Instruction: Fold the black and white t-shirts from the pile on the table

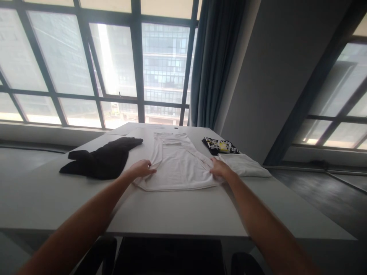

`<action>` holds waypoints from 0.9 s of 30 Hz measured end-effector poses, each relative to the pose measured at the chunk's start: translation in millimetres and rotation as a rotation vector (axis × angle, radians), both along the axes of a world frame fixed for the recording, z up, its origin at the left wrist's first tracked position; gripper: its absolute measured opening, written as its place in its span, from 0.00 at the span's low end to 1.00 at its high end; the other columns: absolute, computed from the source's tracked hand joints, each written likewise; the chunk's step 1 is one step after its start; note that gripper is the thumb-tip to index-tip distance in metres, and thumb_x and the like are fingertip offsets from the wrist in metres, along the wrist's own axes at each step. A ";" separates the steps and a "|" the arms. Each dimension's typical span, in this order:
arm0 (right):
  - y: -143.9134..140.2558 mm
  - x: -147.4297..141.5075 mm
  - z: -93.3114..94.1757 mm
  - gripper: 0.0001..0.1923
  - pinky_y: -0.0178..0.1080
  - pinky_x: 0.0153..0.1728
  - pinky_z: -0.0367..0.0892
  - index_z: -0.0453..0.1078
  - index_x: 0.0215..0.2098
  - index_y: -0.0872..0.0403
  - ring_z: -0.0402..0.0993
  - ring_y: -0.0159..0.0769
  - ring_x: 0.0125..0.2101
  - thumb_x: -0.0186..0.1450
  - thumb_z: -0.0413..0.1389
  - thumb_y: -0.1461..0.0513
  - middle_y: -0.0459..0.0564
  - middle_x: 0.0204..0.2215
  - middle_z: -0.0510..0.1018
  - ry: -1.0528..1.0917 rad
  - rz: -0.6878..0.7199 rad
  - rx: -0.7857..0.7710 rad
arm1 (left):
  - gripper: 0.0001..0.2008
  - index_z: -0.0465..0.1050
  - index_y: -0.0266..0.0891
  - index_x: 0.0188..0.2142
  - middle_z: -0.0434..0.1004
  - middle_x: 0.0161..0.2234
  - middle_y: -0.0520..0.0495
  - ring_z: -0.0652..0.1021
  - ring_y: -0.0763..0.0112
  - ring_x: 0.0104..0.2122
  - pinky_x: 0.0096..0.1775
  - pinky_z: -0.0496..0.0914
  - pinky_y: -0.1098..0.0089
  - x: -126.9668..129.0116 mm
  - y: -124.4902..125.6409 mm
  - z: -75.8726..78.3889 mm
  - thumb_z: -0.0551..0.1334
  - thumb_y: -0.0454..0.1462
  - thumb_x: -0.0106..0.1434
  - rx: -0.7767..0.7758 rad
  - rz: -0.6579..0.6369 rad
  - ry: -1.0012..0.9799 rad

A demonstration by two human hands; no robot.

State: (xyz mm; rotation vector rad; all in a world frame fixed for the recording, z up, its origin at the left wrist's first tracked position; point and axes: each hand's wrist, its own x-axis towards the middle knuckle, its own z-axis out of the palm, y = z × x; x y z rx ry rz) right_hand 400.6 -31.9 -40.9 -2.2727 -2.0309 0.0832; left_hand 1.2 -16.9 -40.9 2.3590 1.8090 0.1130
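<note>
A white T-shirt (183,168) lies spread on the white table in front of me, its hem toward me and its far end narrower. My left hand (143,169) pinches the shirt's left side a little above the hem, thumb and fingers closed on the cloth. On the opposite side my right hand (220,168) grips the right edge in the same way. Folded strips of cloth run along both sides near my fingers. A crumpled black garment (106,158) rests to the left of my left hand.
Right of my right hand lies a folded white garment (243,165). Behind it sits a folded black shirt (220,146) with a yellow and white print. A black chair (172,256) stands at the near edge of the table (177,214). Windows and a dark curtain (215,65) are beyond.
</note>
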 end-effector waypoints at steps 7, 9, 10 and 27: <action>-8.1 -6.6 9.8 0.34 0.40 0.43 0.67 0.62 0.60 0.56 0.74 0.48 0.48 0.55 0.61 0.62 0.61 0.49 0.76 -0.115 -0.094 0.073 | 0.29 0.74 0.34 0.48 0.78 0.47 0.37 0.78 0.56 0.43 0.41 0.70 0.67 -7.5 -4.2 10.2 0.65 0.51 0.51 -0.086 0.050 -0.083; -10.5 -9.2 12.8 0.30 0.40 0.43 0.67 0.65 0.58 0.55 0.74 0.48 0.48 0.57 0.59 0.63 0.61 0.48 0.77 -0.156 -0.089 0.077 | 0.24 0.77 0.35 0.43 0.80 0.43 0.39 0.78 0.57 0.41 0.39 0.69 0.68 -5.6 -8.8 15.7 0.64 0.49 0.52 -0.052 0.028 -0.080; -11.5 -10.8 14.3 0.26 0.40 0.43 0.67 0.67 0.56 0.55 0.75 0.48 0.47 0.58 0.58 0.64 0.61 0.48 0.77 -0.178 -0.082 0.084 | 0.21 0.77 0.35 0.41 0.80 0.41 0.40 0.78 0.58 0.40 0.38 0.69 0.68 -3.7 -11.8 18.5 0.64 0.48 0.53 -0.036 0.019 -0.088; -46.4 -68.9 49.2 0.17 0.37 0.36 0.65 0.78 0.35 0.56 0.78 0.43 0.37 0.65 0.50 0.55 0.59 0.34 0.81 -0.314 0.110 0.260 | 0.15 0.80 0.35 0.33 0.81 0.31 0.44 0.78 0.63 0.31 0.34 0.67 0.68 39.6 -52.7 34.6 0.59 0.44 0.57 0.226 -0.076 -0.498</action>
